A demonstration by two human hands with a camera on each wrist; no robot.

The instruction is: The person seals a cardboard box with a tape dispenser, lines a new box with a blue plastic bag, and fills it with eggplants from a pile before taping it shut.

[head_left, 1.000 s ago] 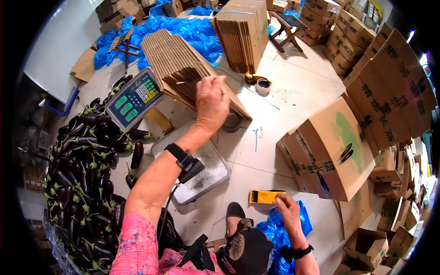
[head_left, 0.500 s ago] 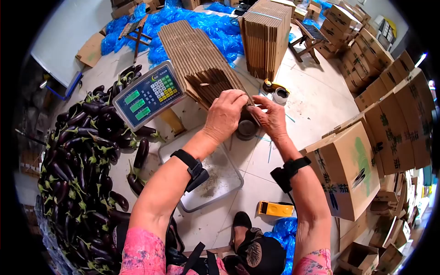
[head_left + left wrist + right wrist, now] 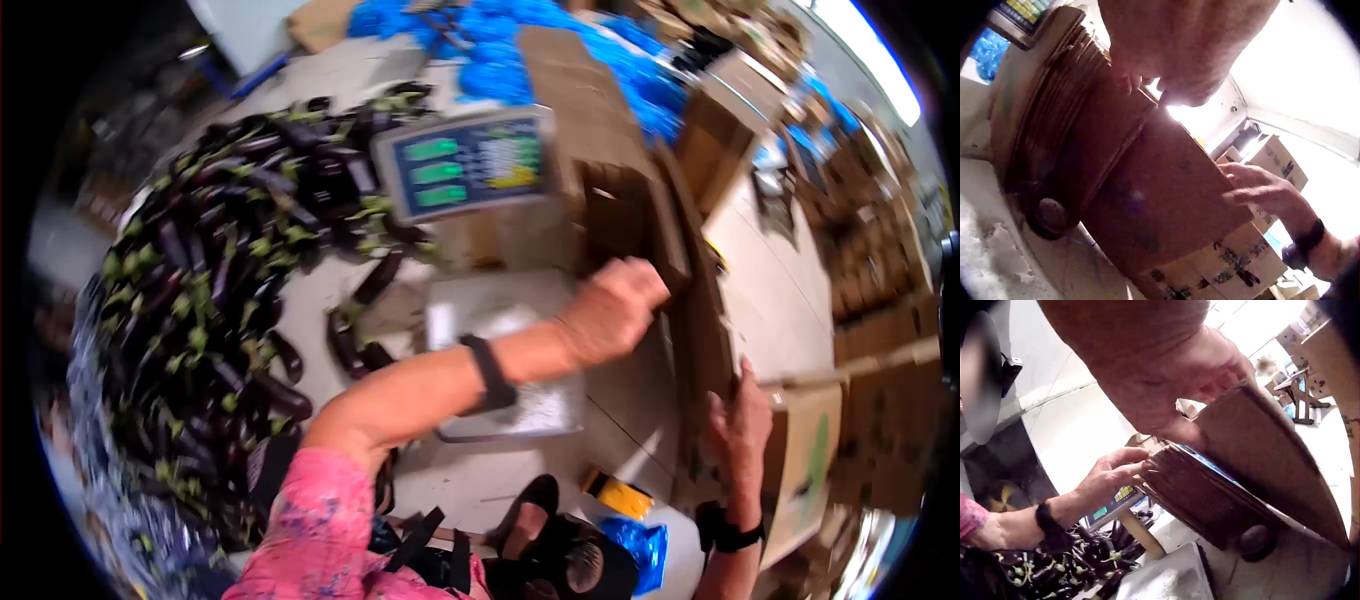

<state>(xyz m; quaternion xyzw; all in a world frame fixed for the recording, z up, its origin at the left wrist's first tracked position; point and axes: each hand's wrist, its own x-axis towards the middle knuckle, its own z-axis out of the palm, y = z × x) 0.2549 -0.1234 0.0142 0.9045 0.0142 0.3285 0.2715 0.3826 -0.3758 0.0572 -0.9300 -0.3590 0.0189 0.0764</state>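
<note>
Pale tiled floor (image 3: 780, 310) of a packing room, its outer reaches lost in the dark rim of the head view; motion blur softens most detail there. Nearest the camera, a pink sleeve (image 3: 310, 520) and a dark shoe (image 3: 541, 492) are in view, the sleeve cut off by the lower edge. Beside the shoe lie blue plastic (image 3: 650, 552) and a yellow box (image 3: 620, 496), its markings unreadable. The scale platform (image 3: 552, 405) is partly covered by the left forearm.

The right hand (image 3: 742, 415) is clamped on the edge of a flattened carton (image 3: 1266, 444), thumb on the near face; the far fingertips are largely hidden by the cardboard. The carton stands on edge just beside a stack of flattened cartons (image 3: 1204, 494). The left hand (image 3: 612, 312) is at the stack's top edge, fingers bent; whether they pinch a sheet cannot be determined. A dark round object (image 3: 1257, 540) sits at the stack's foot, its identity unclear.

To the left, eggplants (image 3: 190, 300) lie heaped. The scale display (image 3: 465, 165) is lit green, figures illegible. Beyond, blue sheeting (image 3: 500, 70) and a second stack of cartons (image 3: 735, 120) are blurred.
</note>
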